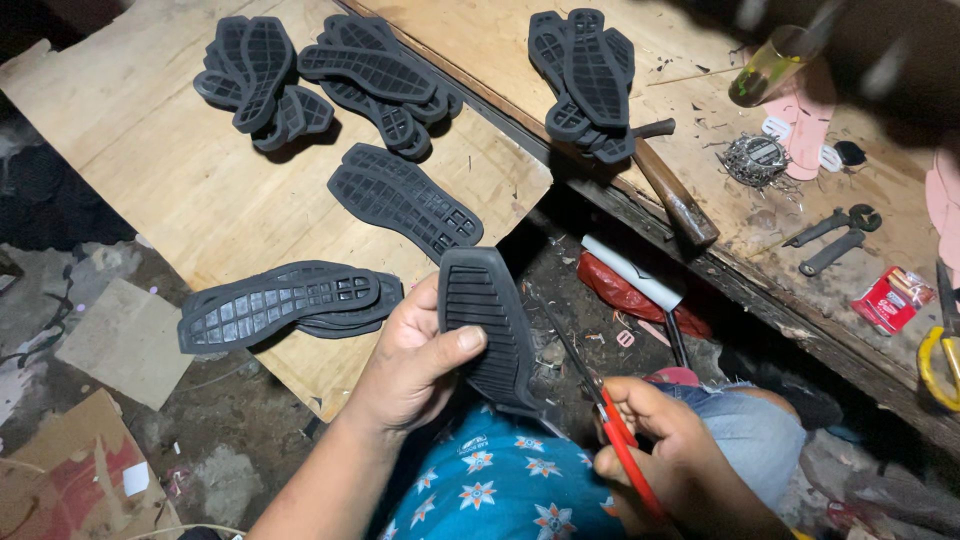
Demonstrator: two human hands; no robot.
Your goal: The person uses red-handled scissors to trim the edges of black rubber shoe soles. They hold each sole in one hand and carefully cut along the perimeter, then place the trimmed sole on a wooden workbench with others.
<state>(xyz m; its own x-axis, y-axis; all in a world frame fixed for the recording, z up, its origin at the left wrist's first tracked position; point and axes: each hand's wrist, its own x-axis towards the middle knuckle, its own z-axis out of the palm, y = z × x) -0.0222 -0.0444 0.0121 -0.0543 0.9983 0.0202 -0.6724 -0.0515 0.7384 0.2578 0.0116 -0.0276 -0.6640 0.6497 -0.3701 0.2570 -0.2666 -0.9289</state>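
Observation:
My left hand [415, 360] grips a black rubber shoe sole [485, 320], tread side up, thumb across its lower part. My right hand [665, 440] holds red-handled scissors [600, 400], whose blades lie along the sole's right edge. Both hands are over my lap, above blue floral cloth [500, 485]. More black soles lie on a wooden board [150, 150]: a pair [280, 305] just left of my left hand, a single one [405, 200] behind it, and heaps [265, 80] at the far end.
A workbench [700, 170] at the right carries another pile of soles [590, 80], a hammer [670, 190], a tangle of wire [755, 155], pliers [830, 235], a red packet [890, 298] and yellow-handled cutters [940, 360]. Cardboard scraps [75, 470] lie on the floor.

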